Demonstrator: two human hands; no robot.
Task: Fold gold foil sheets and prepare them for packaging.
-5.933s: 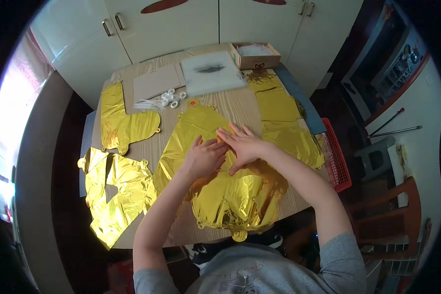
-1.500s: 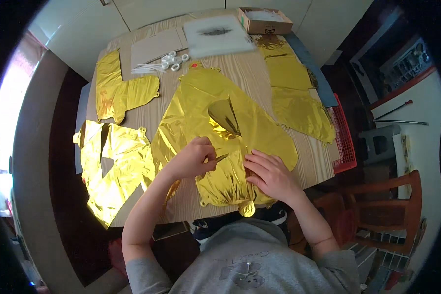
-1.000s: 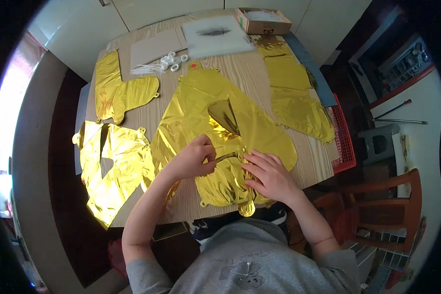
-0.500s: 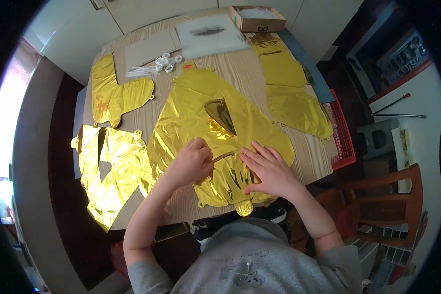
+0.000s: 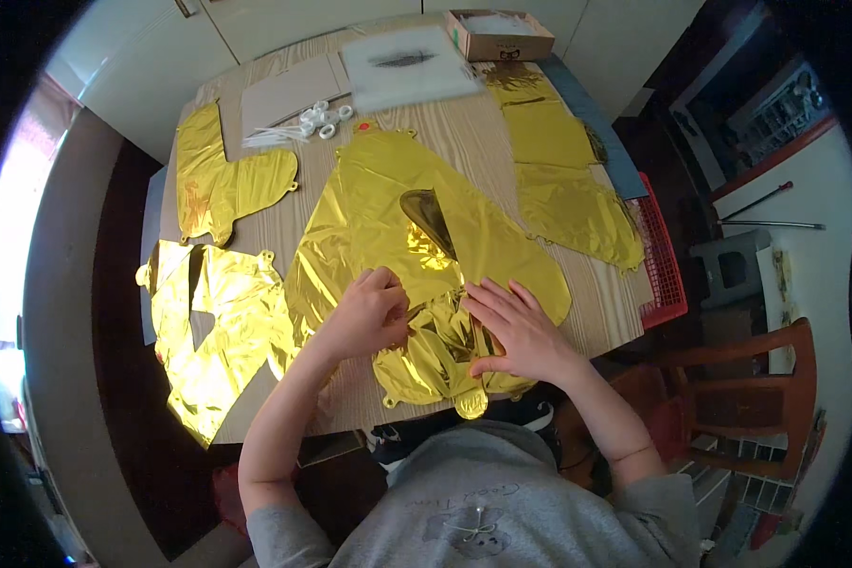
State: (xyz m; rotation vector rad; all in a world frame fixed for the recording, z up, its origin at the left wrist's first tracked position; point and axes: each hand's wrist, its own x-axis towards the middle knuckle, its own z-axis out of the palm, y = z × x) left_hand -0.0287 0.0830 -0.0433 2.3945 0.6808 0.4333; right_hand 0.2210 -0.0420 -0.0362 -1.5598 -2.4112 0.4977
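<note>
Gold foil balloon [image 5: 417, 237] under both hands; cardboard box [image 5: 498, 36] (contents unclear).

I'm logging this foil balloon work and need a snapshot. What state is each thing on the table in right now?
Large gold foil balloon: deflated, flat, near end crumpled.
Left hand: curled, pressing on the crumpled foil.
Right hand: spread flat on the foil.
Gold balloons at left edge: deflated, overhanging the table.
Gold balloons at right: deflated, lying flat.
Cardboard box: open.
Wooden table: largely covered.
</note>
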